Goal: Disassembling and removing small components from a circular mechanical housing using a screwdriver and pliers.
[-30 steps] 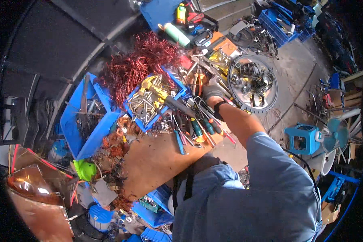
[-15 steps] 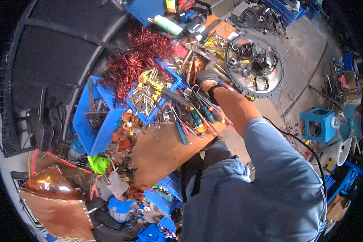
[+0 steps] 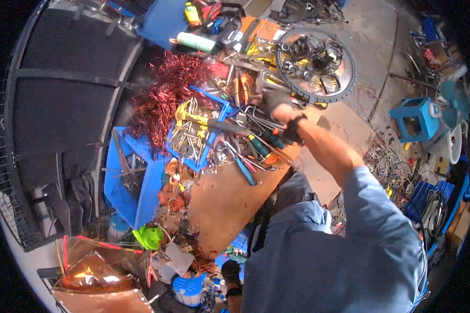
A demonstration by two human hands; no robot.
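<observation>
My right hand, in a dark grey glove, reaches over the far part of the wooden tabletop. Motion smears its fingers, and I cannot make out anything in them. Close by lie orange-handled pliers and a heap of hand tools. Among these are a yellow-headed hammer, a screwdriver with a green and orange handle, and a blue-handled tool. The hammer lies across a blue bin of loose metal pieces. What looks like my left hand, dark-gloved, hangs low beside my body, its fingers indistinct.
A wheel-like round tray of dark parts stands beyond my right hand. Tangled red wire lies behind the bins. A larger blue bin stands left of the tabletop. A blue stool and loose cables are on the right.
My right hand has drawn back a little toward me and to the right, and now looks blurred. The view has shifted, and a dark-gloved hand has come into sight at the lower edge.
</observation>
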